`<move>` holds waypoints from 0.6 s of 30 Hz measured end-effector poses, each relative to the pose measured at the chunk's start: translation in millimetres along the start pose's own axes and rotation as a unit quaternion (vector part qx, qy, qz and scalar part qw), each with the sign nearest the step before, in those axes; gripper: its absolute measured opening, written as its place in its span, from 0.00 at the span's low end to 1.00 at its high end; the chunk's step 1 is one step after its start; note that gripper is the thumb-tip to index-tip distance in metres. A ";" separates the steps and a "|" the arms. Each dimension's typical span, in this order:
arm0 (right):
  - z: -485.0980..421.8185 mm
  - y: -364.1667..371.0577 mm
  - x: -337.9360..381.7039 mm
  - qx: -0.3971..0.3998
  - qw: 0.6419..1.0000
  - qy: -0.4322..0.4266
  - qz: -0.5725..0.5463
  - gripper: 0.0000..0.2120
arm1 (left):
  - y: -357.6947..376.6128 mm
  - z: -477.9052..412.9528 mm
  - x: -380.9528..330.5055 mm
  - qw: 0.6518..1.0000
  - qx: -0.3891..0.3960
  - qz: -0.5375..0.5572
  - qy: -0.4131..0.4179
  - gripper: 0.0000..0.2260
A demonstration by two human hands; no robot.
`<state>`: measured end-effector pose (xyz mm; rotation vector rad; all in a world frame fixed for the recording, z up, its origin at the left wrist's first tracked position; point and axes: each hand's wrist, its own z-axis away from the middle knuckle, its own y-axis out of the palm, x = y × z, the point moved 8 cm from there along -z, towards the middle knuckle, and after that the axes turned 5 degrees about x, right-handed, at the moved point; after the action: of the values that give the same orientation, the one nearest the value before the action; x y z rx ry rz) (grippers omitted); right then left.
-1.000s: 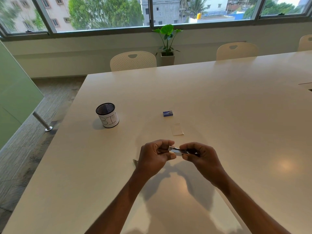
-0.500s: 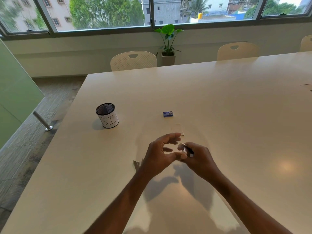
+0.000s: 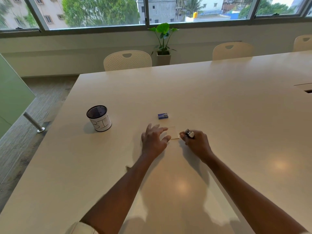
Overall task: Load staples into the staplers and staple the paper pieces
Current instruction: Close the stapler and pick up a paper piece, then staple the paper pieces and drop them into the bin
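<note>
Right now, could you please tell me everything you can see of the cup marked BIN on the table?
The cup is a small round container of black wire mesh, its wall wrapped in a white paper band with BIN handwritten in dark marker. It stands upright, open-topped, on the white table near its left edge, well left of the small blue box. Only the table touches it. Whether anything lies inside cannot be told.

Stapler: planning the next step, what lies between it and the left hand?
Between stapler and left hand lies the paper piece, flat on the table, in the head view.
</note>
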<state>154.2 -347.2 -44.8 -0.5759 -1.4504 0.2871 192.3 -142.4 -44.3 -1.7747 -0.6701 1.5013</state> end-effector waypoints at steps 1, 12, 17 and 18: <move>-4.3 2.1 0.3 0.006 1.000 -0.005 0.010 0.07 | 3.3 -5.7 1.6 1.000 0.006 -0.011 -0.004 0.20; -52.9 25.8 10.8 0.066 0.993 -0.018 0.097 0.04 | 21.7 -24.3 19.3 0.997 0.040 -0.059 -0.008 0.23; -66.5 30.6 13.7 0.082 0.990 -0.011 0.117 0.10 | 22.2 -25.2 20.8 0.997 0.040 -0.058 -0.004 0.24; -68.1 31.6 14.5 0.082 0.989 -0.012 0.125 0.10 | 22.7 -25.3 21.1 0.997 0.041 -0.060 -0.003 0.24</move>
<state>227.5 -326.7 -50.5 -0.6225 -1.3622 0.6079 219.9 -145.0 -73.2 -1.6406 -0.6961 1.4340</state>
